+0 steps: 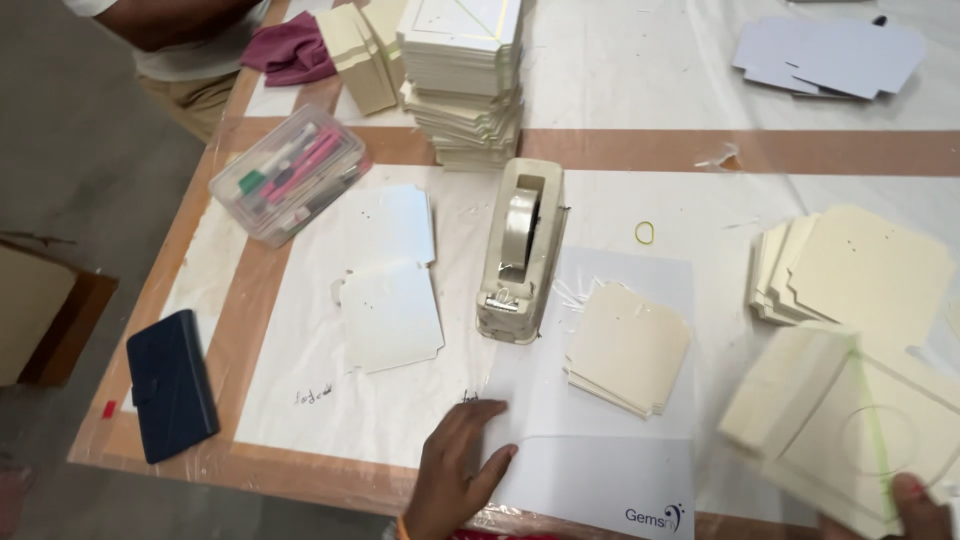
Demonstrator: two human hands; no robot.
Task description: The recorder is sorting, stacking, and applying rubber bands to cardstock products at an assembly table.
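While left hand [455, 470] lies flat, fingers spread, on white sheet [600, 480] at near tabletop edge, right hand [915, 505] fingers grip cream card stack [830, 420], near right. Tape dispenser [520, 250] stands ctr, small card pile [628, 348] betw. it & the held stack.

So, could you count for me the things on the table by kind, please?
Stacks of cream cards: 5
Piles of white card sheets: 2
Tape dispenser: 1
Clear box of pens: 1
Dark blue wallet case: 1
Yellow rubber band: 1
White plastic sheet: 1
Maroon cloth: 1
Total: 13
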